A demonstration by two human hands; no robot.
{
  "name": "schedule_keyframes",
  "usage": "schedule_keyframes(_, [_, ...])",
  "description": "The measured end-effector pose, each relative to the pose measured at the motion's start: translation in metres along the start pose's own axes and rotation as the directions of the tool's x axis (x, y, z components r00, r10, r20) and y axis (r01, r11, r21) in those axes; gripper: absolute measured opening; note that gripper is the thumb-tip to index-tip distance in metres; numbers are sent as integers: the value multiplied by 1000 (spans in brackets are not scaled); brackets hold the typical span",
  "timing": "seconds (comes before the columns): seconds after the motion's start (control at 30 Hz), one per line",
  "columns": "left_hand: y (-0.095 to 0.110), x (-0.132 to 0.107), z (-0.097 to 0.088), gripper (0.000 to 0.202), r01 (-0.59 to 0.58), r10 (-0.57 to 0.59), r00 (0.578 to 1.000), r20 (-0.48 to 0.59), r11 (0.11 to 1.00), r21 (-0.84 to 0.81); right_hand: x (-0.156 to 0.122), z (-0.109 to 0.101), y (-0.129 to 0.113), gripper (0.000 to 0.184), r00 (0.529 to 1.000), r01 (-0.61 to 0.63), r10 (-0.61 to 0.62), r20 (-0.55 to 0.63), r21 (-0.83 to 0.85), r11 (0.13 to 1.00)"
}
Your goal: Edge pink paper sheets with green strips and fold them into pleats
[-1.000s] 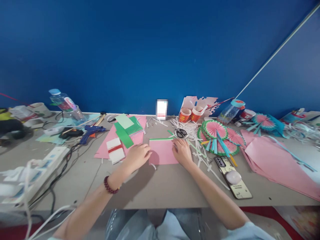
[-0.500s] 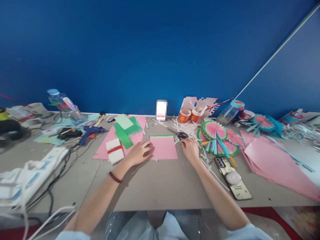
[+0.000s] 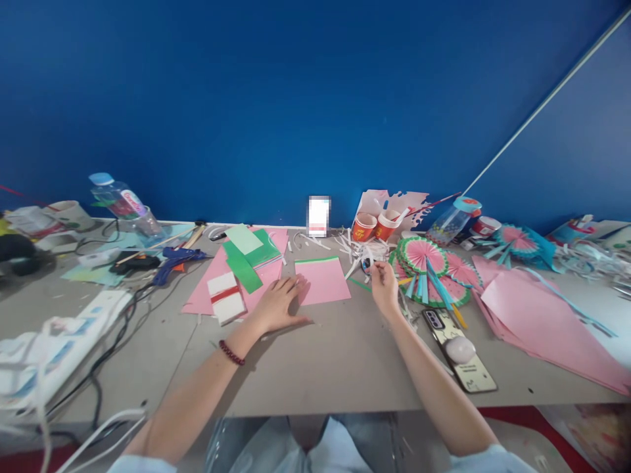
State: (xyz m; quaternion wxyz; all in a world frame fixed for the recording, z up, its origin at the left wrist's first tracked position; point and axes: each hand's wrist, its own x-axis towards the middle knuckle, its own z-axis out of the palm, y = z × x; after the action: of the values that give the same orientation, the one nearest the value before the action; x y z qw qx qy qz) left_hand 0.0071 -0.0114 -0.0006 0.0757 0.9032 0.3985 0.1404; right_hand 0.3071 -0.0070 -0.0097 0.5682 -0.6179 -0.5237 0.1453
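In front of me lies a rectangular pink paper point(image 3: 323, 282) with a narrow green strip point(image 3: 317, 261) along its far edge. It is slightly tilted. My left hand point(image 3: 279, 305) rests flat over its left edge, fingers spread and thumb stretched right. To the right of the paper, my right hand point(image 3: 385, 286) is closed at the fingertips on the dark handle of the scissors point(image 3: 365, 265); their blades are hard to make out. A thin green paper strip point(image 3: 359, 284) lies between the pink paper and my right hand.
Pink and green sheets point(image 3: 251, 253) and a white bundle with a red band point(image 3: 226, 297) lie left, beyond them a blue glue gun point(image 3: 175, 263) and power strip point(image 3: 83, 335). Right are paper cups point(image 3: 363, 226), watermelon paper fans point(image 3: 422, 256), a phone point(image 3: 461, 351) and pink sheets point(image 3: 542, 315).
My right hand has lifted the scissors and shifted slightly right. My left hand has flattened and spread its fingers. The pink paper has turned slightly, and a green strip now shows beside it.
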Motion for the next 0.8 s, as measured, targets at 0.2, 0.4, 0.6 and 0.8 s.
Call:
schedule_keyframes(0.2, [4, 2, -5, 86, 31, -32, 999, -35, 999, -30, -6, 4, -12, 25, 999, -32, 27, 19, 304, 952])
schedule_keyframes(0.4, [7, 2, -6, 53, 16, -26, 991, -130, 996, -84, -10, 6, -15, 21, 996, -20, 47, -70, 357, 934])
schedule_keyframes(0.6, [6, 3, -4, 36, -27, 18, 995, -101, 995, -94, -2, -13, -17, 20, 932, 176, -195, -307, -91, 980])
schedule_keyframes(0.8, [2, 4, 0, 32, -17, 10, 996, -91, 997, -81, 4, -12, -8, 23, 998, -20, 22, -63, 31, 999])
